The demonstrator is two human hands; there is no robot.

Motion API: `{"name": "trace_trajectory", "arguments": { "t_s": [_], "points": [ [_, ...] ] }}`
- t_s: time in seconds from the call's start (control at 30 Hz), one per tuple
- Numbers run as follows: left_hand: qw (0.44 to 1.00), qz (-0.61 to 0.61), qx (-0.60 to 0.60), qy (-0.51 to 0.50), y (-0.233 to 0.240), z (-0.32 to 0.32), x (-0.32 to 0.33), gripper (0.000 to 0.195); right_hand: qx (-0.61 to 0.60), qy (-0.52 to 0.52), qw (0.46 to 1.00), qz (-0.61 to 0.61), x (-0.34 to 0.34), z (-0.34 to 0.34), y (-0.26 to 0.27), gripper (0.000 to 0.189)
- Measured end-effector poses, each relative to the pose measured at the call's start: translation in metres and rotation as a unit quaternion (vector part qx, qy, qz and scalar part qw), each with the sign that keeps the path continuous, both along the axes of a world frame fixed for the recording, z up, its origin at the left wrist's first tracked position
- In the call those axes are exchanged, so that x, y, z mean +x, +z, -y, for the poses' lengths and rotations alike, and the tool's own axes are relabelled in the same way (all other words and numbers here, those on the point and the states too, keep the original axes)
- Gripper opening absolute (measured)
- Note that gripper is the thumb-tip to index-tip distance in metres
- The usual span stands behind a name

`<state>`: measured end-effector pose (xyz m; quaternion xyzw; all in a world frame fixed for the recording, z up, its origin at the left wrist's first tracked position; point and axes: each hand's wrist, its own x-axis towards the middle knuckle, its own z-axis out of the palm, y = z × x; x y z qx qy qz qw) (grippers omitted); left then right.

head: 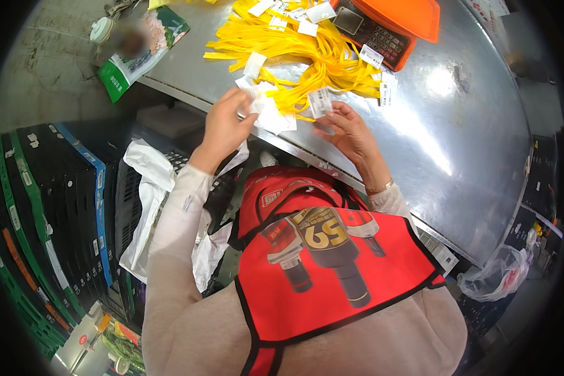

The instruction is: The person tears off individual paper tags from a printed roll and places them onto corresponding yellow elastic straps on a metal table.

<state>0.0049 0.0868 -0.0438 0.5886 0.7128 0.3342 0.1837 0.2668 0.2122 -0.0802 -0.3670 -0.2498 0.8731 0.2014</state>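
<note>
A large bunch of yellow straps [282, 47], several with white printed labels on them, lies on a metal table. My right hand [348, 129] holds a white printed label [320, 102] between thumb and fingers at the ends of some straps. Over a small heap of white slips [272, 115] near the table's edge is my left hand [230, 122], slightly blurred, its thumb and fingertips close together; whether it grips a slip I cannot tell. Another printed label [371, 56] rests against the scale's keypad.
An orange scale [406, 49] stands behind the straps on the metal table [456, 98]. A green and white packet [122, 70] and a white-lidded jar [101, 30] are at the left. Stacked black crates [66, 188] stand lower left; a clear plastic bag [496, 277] hangs lower right.
</note>
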Motion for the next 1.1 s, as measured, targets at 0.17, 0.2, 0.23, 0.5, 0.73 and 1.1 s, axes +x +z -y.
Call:
{"name": "trace_trajectory", "arguments": {
  "t_s": [0.17, 0.2, 0.23, 0.5, 0.73, 1.1],
  "points": [
    [0.968, -0.181, -0.17, -0.04, -0.011, -0.05, 0.015, 0.06, 0.013, 0.032, 0.999, -0.003, -0.007, 0.004, 0.004, 0.06],
    [0.955, -0.217, -0.195, -0.049, -0.013, -0.055, 0.013, 0.066, 0.029, 0.028, 0.999, 0.003, -0.006, 0.005, -0.003, 0.06],
    [0.948, -0.213, -0.231, -0.045, -0.013, -0.06, 0.014, 0.061, 0.046, 0.024, 0.999, 0.009, -0.007, 0.005, -0.009, 0.06],
    [0.928, 0.127, -0.346, -0.043, -0.062, -0.073, 0.065, 0.039, 0.253, 0.014, 0.967, 0.034, 0.001, -0.043, -0.01, 0.052],
    [0.955, 0.054, -0.29, 0.01, -0.029, -0.083, 0.07, 0.047, 0.369, -0.035, 0.921, 0.122, 0.028, -0.044, 0.0, 0.048],
    [0.985, -0.048, -0.137, 0.098, -0.02, -0.135, 0.027, 0.066, 0.584, -0.054, 0.806, 0.076, -0.003, -0.092, 0.05, 0.063]
  ]
}}
